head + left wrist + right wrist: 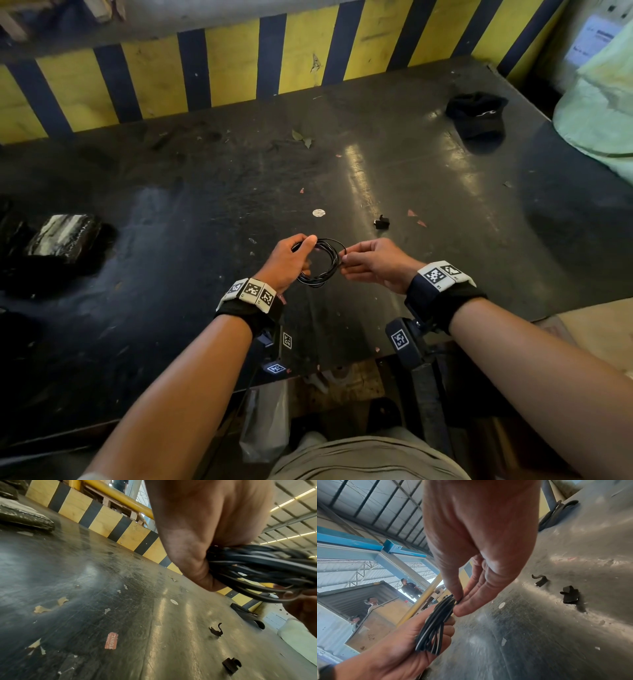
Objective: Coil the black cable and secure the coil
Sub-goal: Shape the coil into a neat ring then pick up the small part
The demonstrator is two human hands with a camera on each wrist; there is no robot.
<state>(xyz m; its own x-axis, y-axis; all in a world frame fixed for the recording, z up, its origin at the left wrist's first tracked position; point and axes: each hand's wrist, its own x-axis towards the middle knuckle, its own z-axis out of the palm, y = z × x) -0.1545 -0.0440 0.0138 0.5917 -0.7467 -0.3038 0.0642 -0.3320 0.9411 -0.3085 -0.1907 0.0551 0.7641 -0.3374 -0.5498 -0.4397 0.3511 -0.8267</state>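
Note:
A thin black cable (322, 262) is wound into a small coil of several loops, held just above the dark table (205, 192). My left hand (291, 258) grips the coil's left side, thumb over the top; its strands (257, 566) bunch in that fist, as the left wrist view shows. My right hand (371, 262) pinches the coil's right side between thumb and fingertips, as seen in the right wrist view where the cable (436, 623) runs from my left palm up to the right hand's pinch (456, 600). A small black clip-like piece (381, 222) lies on the table just beyond the hands.
A black cap (476, 113) lies at the far right of the table. A wrapped dark block (63, 234) sits at the left edge. A pale green sack (599, 113) stands beyond the right edge. A yellow-and-black striped barrier (239, 65) runs along the back. Scraps litter the tabletop.

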